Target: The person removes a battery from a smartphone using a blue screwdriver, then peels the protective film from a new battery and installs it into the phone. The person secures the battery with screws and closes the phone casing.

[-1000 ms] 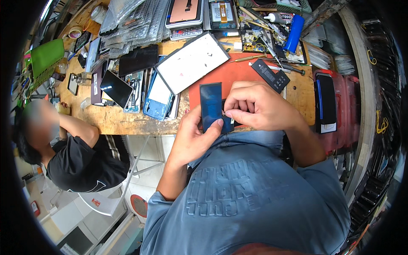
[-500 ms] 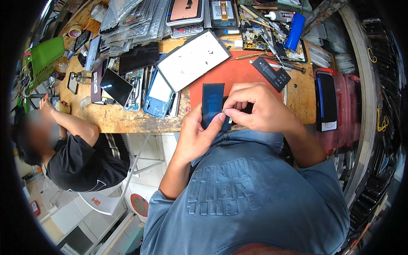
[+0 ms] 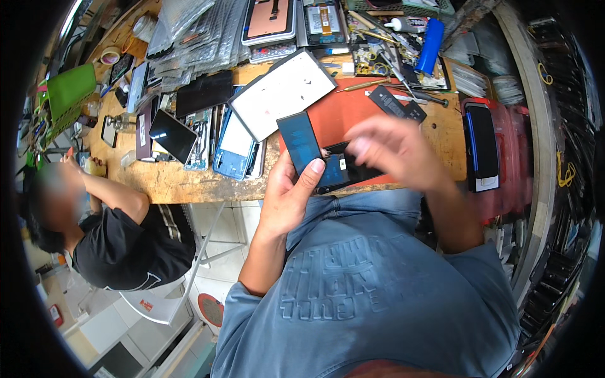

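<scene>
The left hand [image 3: 282, 192] grips a dark, flat, oblong panel [image 3: 297, 135] at its lower end, thumb pressed on its face, above the middle of the table's [image 3: 183, 188] near edge. Half a second ago the right hand [image 3: 396, 154] was pinching beside that thumb; now it has drawn off to the right, blurred by motion, fingers loosely open. The panel, nearly straight before, now leans with its top to the left, and more of one shiny black phone shell [image 3: 354, 175] shows beside it, bearing one small pale square patch [image 3: 343, 164]. Beyond lies one smooth orange-red mat [image 3: 324, 116], partly covered by one white, black-rimmed rectangular board [image 3: 283, 94], set askew. One flat matte-black battery [image 3: 394, 103] lies at the mat's right side, and one glossy blue cylinder [image 3: 430, 47] is near the table's far right corner. Crinkled clear plastic sleeves [image 3: 211, 53] pile toward the far edge, too overlapped to count. Near the scuffed wooden near edge, left of the mat, lies one blue phone frame [image 3: 228, 151].
</scene>
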`<state>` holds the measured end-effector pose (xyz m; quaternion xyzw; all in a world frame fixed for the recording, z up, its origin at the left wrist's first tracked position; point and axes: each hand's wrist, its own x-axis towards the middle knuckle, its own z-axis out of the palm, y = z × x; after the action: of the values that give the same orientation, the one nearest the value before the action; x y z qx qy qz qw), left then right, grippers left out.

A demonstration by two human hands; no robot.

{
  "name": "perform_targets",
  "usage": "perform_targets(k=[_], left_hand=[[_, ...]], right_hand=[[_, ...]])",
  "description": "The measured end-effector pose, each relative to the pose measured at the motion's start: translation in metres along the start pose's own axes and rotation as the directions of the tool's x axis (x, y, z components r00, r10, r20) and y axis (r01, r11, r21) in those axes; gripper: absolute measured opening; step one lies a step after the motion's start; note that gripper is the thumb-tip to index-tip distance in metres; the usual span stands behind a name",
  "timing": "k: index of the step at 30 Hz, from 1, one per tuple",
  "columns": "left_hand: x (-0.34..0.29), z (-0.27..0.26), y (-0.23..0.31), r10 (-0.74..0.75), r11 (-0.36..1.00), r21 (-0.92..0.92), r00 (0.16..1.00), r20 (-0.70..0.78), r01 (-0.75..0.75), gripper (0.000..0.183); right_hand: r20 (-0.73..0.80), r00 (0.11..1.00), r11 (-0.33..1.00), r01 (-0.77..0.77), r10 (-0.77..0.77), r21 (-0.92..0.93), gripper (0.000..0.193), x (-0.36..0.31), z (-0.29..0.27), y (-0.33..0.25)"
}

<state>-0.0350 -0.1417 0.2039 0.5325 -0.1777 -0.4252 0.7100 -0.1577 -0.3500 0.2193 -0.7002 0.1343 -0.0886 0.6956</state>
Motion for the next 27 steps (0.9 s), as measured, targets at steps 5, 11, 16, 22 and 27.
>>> perform_targets(k=[5,11,16,22,27], left_hand=[[0.012,0.005,-0.013,0.432,0.78,0.558,0.888,-0.155,-0.283,0.047],[0.015,0.005,0.012,0.624,-0.021,0.899,0.697,0.353,-0.436,0.03],[0.013,-0.002,0.015,0.643,-0.045,0.854,0.639,0.422,-0.519,0.027],[0.003,-0.069,0.028,0.883,0.26,0.82,0.468,0.012,-0.511,0.017],[-0.1,-0.267,0.024,0.624,0.644,0.414,0.128,-0.771,-0.644,0.028]], right_hand=[[0.051,0.991,0.951,-0.136,0.127,0.276,0.018,-0.006,0.025,0.012],[0.099,0.982,0.952,-0.182,0.162,0.245,0.016,-0.005,0.02,0.014],[0.135,0.987,0.957,-0.125,0.092,0.262,0.014,-0.006,0.025,0.014],[-0.04,0.999,0.975,-0.022,0.031,0.22,0.015,-0.005,0.026,0.005],[-0.049,0.998,0.967,-0.016,0.03,0.254,0.018,-0.001,0.008,0.013]])
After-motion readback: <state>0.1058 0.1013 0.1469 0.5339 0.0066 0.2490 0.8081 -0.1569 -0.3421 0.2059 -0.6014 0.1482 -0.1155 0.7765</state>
